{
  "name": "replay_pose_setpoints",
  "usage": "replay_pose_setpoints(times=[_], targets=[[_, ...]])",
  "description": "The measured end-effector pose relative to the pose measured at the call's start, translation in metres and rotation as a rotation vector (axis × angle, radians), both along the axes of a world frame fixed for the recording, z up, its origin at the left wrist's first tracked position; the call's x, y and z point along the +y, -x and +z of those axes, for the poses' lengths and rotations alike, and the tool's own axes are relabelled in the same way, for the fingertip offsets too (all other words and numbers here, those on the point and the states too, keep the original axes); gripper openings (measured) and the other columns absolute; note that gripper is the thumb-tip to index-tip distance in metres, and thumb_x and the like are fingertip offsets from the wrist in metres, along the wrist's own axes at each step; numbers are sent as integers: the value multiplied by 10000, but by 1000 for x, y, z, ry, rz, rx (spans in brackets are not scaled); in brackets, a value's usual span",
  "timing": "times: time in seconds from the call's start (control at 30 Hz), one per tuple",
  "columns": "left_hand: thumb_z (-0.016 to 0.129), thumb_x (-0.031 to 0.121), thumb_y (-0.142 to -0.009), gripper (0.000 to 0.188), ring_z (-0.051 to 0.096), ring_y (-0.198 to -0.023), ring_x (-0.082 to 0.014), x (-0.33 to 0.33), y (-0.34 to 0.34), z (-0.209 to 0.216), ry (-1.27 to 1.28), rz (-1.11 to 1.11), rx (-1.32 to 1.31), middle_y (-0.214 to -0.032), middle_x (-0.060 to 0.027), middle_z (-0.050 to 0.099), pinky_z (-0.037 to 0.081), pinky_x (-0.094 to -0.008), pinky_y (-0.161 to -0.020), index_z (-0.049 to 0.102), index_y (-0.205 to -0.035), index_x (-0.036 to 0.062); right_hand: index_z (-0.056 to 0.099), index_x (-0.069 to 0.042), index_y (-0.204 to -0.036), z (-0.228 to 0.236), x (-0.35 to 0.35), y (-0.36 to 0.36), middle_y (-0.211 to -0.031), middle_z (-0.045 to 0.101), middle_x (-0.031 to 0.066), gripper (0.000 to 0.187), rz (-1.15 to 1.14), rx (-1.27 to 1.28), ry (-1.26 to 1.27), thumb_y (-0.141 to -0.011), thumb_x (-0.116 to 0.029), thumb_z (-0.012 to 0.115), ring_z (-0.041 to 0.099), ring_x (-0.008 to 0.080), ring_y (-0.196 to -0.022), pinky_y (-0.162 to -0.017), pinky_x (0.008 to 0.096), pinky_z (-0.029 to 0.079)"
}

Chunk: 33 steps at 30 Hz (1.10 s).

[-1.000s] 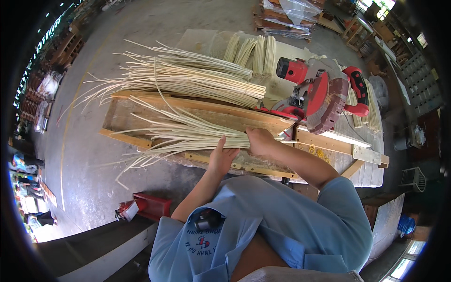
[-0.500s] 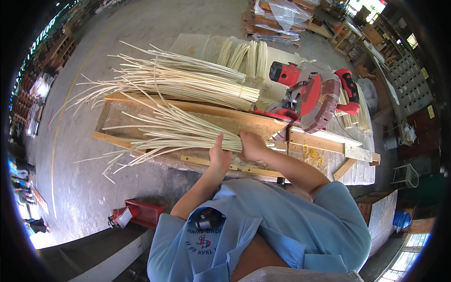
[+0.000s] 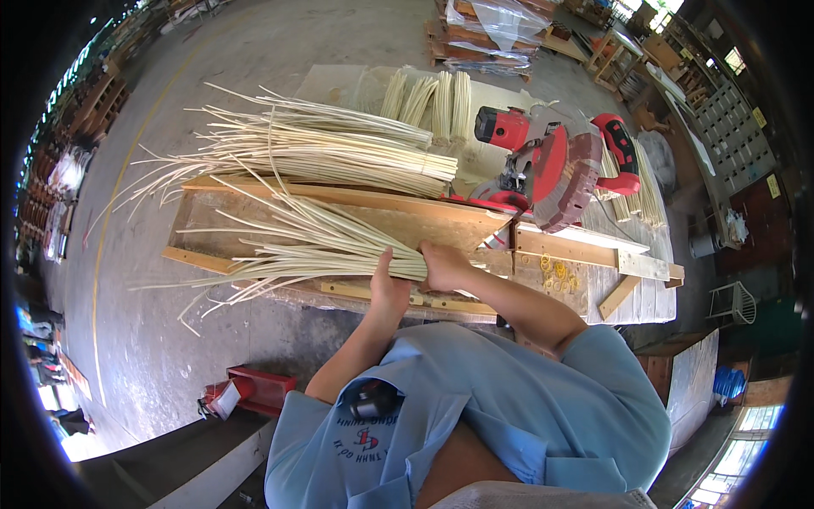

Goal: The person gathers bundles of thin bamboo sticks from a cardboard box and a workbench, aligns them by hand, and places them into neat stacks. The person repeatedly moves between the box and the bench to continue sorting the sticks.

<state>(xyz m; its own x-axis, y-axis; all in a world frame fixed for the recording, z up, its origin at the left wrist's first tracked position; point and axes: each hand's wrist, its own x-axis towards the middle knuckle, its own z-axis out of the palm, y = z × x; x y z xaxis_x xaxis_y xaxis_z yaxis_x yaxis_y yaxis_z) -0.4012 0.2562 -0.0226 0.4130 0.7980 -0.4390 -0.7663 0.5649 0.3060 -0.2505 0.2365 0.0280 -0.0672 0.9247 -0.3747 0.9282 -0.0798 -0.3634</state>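
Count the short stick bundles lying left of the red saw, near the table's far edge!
4, side by side: the leftmost bundle, the second bundle, the third bundle and the rightmost bundle, nearest the saw. More may be hidden underneath.

From where I stand, the worktop (image 3: 653, 297) is a broad, pale surface. A shallow wooden trough (image 3: 203, 222) runs along its left part, and just beyond it lies a thick bundle of long pale rods (image 3: 339, 153), thin ends fanning out past the left edge. Short rod bundles (image 3: 441, 106) sit farther back. A red miter saw (image 3: 555, 174) stands right of centre, with small yellow rings (image 3: 560, 278) scattered on the near side of a wooden fence (image 3: 564, 248).
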Motion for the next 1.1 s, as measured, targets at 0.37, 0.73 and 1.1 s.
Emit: replay_pose_setpoints(times=[0.37, 0.73, 1.1], targets=[[619, 126, -962, 476, 541, -1200, -221, -5, 9, 98, -484, 247, 370, -1286, -104, 559, 444, -397, -1038, 437, -1389, 21, 522, -53, -1266, 53, 2, 22, -1160, 662, 185, 721, -35, 311, -515, -660, -279, 840, 668, 384, -1010, -863, 467, 533], [750, 110, -850, 688, 564, -1151, -217, 28, -1, 196, -1100, 77, 695, -1295, -135, 568, 458, -346, -1011, 417, -1436, -31, 561, -26, -1248, 97, 35, 11, -1111, 680, 174, 630, 60, 966, -668, -702, -155, 847, 669, 328, -1027, -909, 407, 524], [788, 236, -810, 876, 525, -1246, -290, 9, 9, 92, -980, 17, 633, -1360, -154, 505, 424, -447, -1099, 289, -1503, 41, 572, -142, -1216, 19, -6, 4, -1045, 708, 136, 600, -55, 815, -593, -722, -369, 825, 693, 356, -953, -838, 441, 556]])
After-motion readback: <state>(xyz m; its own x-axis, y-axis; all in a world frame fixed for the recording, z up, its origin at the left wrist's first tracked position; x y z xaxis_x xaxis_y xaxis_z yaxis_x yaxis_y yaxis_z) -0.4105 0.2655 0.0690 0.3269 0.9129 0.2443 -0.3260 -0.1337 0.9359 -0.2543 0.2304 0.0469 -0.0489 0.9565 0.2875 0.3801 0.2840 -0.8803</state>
